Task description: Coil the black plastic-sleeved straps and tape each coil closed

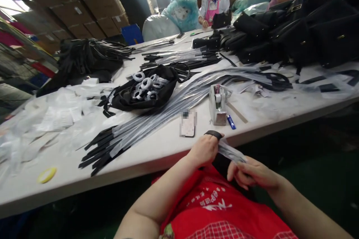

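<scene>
In front of my red apron, my left hand (204, 150) is closed round a black strap (213, 133), whose curved end shows above the fingers. A clear plastic sleeve (231, 152) stretches from that hand to my right hand (254, 173). The right fingers pinch the sleeve's other end. How much of the strap lies inside the plastic is hidden. On the table just beyond stand a tape dispenser (218, 105) and a small blue item (231, 122). A phone (187, 124) lies to the left of them.
Plastic-wrapped black straps (151, 117) run across the white table (157, 153). A black bag (168, 91) holds several white rolls (146, 83). Loose plastic (64, 114) and a yellow ring (47, 175) lie left; black handbags (305, 33) are heaped right. Two people (214, 3) work across the table.
</scene>
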`<state>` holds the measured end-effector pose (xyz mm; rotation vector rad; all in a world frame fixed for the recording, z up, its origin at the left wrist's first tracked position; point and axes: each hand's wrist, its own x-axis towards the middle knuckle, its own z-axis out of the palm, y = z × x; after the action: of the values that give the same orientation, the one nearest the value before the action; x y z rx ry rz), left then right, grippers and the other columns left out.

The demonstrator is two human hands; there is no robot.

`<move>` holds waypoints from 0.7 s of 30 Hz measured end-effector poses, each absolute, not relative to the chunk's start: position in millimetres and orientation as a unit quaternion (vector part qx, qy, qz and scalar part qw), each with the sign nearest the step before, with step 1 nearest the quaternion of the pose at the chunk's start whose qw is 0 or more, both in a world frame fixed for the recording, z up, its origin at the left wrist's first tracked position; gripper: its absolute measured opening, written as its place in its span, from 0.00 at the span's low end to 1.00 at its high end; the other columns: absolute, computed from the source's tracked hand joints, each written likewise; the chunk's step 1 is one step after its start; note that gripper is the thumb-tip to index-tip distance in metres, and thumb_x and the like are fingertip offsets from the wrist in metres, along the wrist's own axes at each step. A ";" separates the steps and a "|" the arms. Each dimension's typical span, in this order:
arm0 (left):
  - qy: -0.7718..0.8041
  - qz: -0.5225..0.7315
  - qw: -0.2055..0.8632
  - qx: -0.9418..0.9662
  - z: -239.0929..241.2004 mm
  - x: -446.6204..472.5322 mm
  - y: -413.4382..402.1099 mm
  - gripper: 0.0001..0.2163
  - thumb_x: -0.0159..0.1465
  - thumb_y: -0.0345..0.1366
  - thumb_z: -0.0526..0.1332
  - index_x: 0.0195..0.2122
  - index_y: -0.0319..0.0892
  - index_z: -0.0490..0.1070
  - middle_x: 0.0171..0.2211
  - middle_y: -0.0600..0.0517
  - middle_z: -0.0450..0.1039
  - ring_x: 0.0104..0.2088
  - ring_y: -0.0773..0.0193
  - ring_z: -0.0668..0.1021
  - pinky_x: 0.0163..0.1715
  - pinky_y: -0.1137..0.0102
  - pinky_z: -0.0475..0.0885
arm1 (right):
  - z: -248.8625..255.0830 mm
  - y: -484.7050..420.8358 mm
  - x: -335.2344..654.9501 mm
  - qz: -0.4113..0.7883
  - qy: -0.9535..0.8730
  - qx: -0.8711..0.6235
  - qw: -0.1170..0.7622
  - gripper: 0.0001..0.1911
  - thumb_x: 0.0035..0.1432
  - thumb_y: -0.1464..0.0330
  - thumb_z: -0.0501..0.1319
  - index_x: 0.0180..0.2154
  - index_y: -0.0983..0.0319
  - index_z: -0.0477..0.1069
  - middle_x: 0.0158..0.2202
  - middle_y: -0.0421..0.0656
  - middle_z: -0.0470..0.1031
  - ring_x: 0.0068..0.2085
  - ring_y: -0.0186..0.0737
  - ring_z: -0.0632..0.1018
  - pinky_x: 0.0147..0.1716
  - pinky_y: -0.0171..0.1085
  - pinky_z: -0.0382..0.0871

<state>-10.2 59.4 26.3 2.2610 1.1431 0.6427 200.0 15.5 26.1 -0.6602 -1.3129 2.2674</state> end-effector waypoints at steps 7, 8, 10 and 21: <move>0.320 0.060 0.187 0.927 36.0 5.7 28.0 0.10 0.67 0.38 0.51 0.35 0.38 0.67 0.31 0.46 0.74 0.34 0.57 0.77 0.39 0.64 0.73 | 24.7 18.7 224.9 0.793 -0.417 -0.304 0.322 0.27 0.62 0.51 0.56 0.27 0.68 0.78 0.09 0.29 0.44 0.11 0.28 0.56 0.14 0.31 0.57; 0.328 0.052 0.192 0.923 38.4 7.4 25.1 0.12 0.68 0.39 0.49 0.35 0.39 0.67 0.31 0.46 0.74 0.33 0.57 0.78 0.38 0.64 0.73 | 23.0 20.7 228.9 0.782 -0.418 -0.322 0.330 0.28 0.61 0.50 0.56 0.25 0.67 0.76 0.08 0.29 0.44 0.11 0.28 0.56 0.14 0.32 0.58; 0.347 0.036 0.220 0.911 44.6 8.5 21.8 0.15 0.70 0.40 0.46 0.34 0.39 0.67 0.29 0.47 0.74 0.30 0.58 0.78 0.34 0.66 0.72 | 19.9 27.1 238.6 0.745 -0.446 -0.372 0.328 0.30 0.60 0.49 0.55 0.20 0.65 0.73 0.07 0.30 0.45 0.11 0.30 0.57 0.15 0.33 0.61; 0.471 0.300 0.469 0.685 41.7 19.3 18.0 0.22 0.68 0.53 0.48 0.37 0.42 0.74 0.31 0.46 0.78 0.33 0.58 0.79 0.38 0.66 0.75 | 50.4 6.3 191.7 0.447 -0.773 -0.329 0.307 0.17 0.64 0.68 0.53 0.50 0.56 0.75 0.58 0.44 0.73 0.46 0.40 0.80 0.35 0.34 0.75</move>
<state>19.3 18.0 41.7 1.6791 1.1542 0.7354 191.7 6.3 50.4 -0.8695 -2.0456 1.1810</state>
